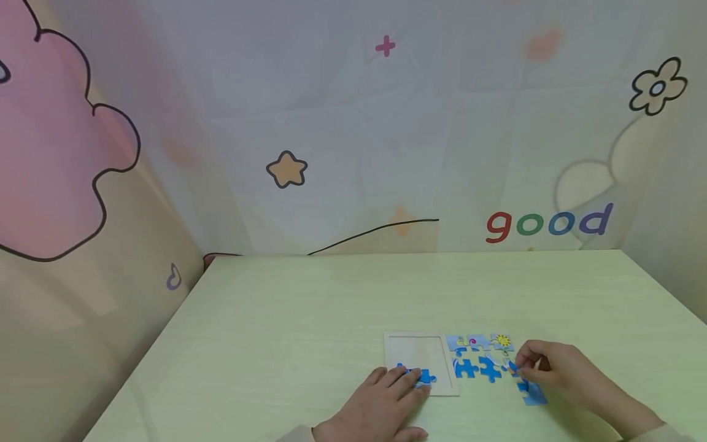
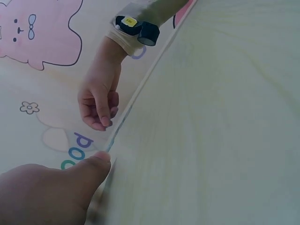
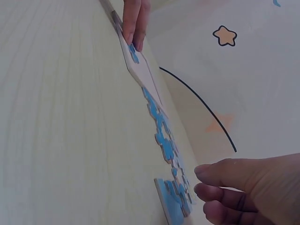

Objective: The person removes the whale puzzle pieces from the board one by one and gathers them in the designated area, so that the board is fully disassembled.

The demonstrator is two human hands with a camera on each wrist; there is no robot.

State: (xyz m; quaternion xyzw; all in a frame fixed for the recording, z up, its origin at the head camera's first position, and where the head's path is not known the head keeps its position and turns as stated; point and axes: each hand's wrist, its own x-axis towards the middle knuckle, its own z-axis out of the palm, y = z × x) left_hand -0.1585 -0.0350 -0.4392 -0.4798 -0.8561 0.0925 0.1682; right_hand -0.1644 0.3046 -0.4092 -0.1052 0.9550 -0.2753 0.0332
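My left hand (image 1: 381, 402) lies over the lower left of a shallow white puzzle frame (image 1: 453, 374), fingers spread. Its fingertips rest on blue puzzle pieces (image 1: 426, 376) inside the frame and partly cover them. Just above the loose pieces on the right hovers my right hand (image 1: 563, 374), thumb and fingers loosely bent. In the right wrist view, a gap shows between its thumb (image 3: 220, 171) and fingers, with no piece visible there. A blue corner piece (image 1: 534, 395) lies below that hand, and a small blue piece (image 1: 512, 367) is by its fingertips.
Right of the frame, several loose jigsaw pieces lie in rough rows, among them a sun piece (image 1: 502, 341), a pink-swirl piece (image 1: 476, 342) and blue pieces (image 1: 489, 368). The pale table (image 1: 287, 319) meets a printed curtain (image 1: 342, 153) at the back.
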